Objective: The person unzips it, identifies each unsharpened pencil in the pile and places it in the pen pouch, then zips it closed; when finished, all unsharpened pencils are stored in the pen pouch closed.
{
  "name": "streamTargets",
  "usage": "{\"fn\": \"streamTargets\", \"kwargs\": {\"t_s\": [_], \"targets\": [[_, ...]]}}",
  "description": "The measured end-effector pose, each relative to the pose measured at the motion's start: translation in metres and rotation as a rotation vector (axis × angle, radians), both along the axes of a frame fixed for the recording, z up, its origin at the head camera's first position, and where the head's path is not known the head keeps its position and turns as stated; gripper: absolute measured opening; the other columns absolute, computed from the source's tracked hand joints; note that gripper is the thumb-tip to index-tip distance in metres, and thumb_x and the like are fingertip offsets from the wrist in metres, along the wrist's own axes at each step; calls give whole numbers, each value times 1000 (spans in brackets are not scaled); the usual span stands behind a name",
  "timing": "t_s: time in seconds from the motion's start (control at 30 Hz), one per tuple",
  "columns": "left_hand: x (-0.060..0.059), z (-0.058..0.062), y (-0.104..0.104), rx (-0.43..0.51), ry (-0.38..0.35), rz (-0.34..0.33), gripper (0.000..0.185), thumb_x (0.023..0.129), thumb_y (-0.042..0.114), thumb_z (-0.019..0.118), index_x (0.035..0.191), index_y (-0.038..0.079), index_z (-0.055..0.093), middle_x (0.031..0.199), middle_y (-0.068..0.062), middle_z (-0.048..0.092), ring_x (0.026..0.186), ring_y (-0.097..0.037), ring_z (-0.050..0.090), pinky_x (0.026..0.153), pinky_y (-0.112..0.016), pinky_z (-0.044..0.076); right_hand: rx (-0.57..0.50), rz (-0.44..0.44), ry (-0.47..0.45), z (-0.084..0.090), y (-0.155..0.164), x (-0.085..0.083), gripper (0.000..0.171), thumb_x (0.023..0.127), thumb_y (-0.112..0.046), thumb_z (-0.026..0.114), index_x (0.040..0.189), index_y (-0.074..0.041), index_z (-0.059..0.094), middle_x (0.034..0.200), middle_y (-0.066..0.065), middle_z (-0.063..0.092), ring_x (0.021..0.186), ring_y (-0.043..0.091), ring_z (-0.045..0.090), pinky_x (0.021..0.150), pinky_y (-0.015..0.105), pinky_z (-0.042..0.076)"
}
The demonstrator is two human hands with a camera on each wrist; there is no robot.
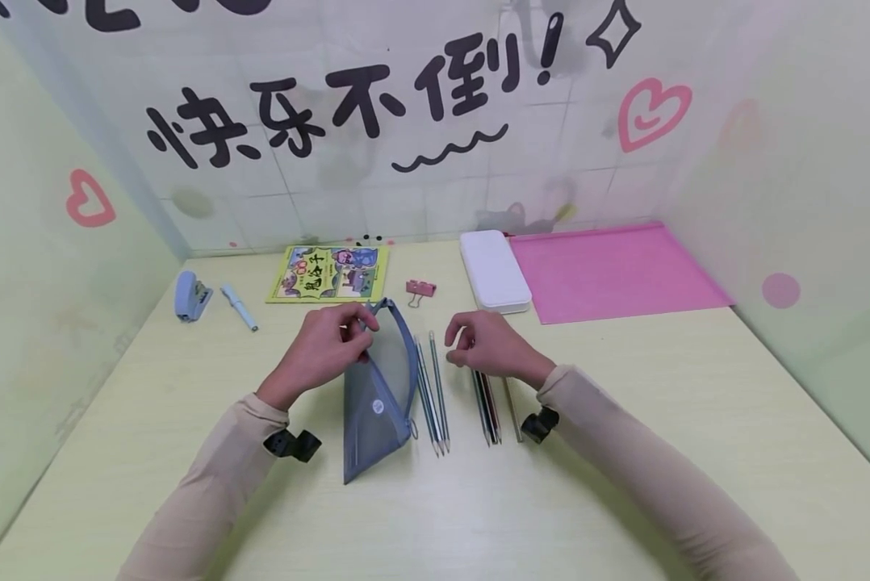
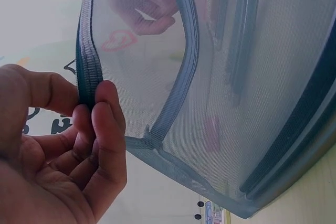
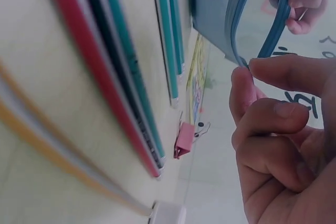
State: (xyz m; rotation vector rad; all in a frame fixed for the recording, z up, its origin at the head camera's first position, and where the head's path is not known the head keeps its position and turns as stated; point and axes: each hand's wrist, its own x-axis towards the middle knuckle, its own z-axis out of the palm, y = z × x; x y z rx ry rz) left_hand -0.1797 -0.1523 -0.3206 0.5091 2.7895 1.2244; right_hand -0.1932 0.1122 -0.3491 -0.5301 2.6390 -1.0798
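Grey-blue mesh is what the pencil case (image 1: pixel 378 395) is made of, and it sits in the middle of the head view, a bit left of centre, on the pale yellow table (image 1: pixel 624 452). The left hand (image 1: pixel 326 349) pinches its open zipper edge near the top. The right hand (image 1: pixel 489 345) hangs just right of centre with curled fingers, holding nothing that I can see. Under it lie dark and red pencils (image 1: pixel 487 407). Two teal pencils (image 1: pixel 432 391) lie between the case and that hand. Farther back sit a pink binder clip (image 1: pixel 420 289), a picture book (image 1: pixel 329 274), a white box (image 1: pixel 495 270) and a pink folder (image 1: pixel 612 270).

In the left wrist view, the fingers (image 2: pixel 100 129) squeeze the case's zipper band (image 2: pixel 86 61) at the left of the frame. The grip is thin, so I think the band could slip out and the mouth flop closed.

In the right wrist view, the hand (image 3: pixel 283 145) fills the lower right, fingers bent, empty. The pencils (image 3: pixel 105 72) run along the left. They are round, so a bump could roll them away or push them into the clip (image 3: pixel 185 139).
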Motion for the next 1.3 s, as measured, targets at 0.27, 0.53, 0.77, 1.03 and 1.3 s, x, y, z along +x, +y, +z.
{"fn": "streamTargets", "kwargs": {"t_s": [0.27,0.53,0.77,1.03,1.3], "targets": [[0,-2,0,0,-18,-1,15,92,6,56,101,5,68,66,-5,61,61,-14,66,57,-26,49,67,15,6,-8,14,3,10,86,-11,72,93,-8,67,73,3,66,64,12,55,60,25,44],[0,-3,0,-3,-41,-3,16,92,6,56,102,5,68,68,-6,61,62,-14,67,59,-26,51,141,24,-9,-17,27,3,8,85,-8,71,91,-8,67,77,5,67,68,14,57,62,25,45],[0,-3,1,-21,-44,-5,15,92,7,56,101,7,68,68,-5,62,62,-14,67,57,-27,48,151,26,-11,-21,33,4,7,84,-6,71,90,-7,66,77,6,65,69,15,57,62,25,46],[-1,-4,2,-29,-41,-7,15,92,8,56,101,8,68,68,-4,62,62,-14,66,56,-29,48,155,61,3,-21,28,3,13,80,-3,74,90,-7,67,73,3,64,66,12,56,62,25,46],[0,-4,0,-29,-29,-11,15,92,7,55,100,8,68,68,-4,62,62,-14,66,57,-28,48,201,75,23,-22,20,2,14,79,-3,74,89,-8,66,73,2,64,64,12,56,59,23,45]]}}
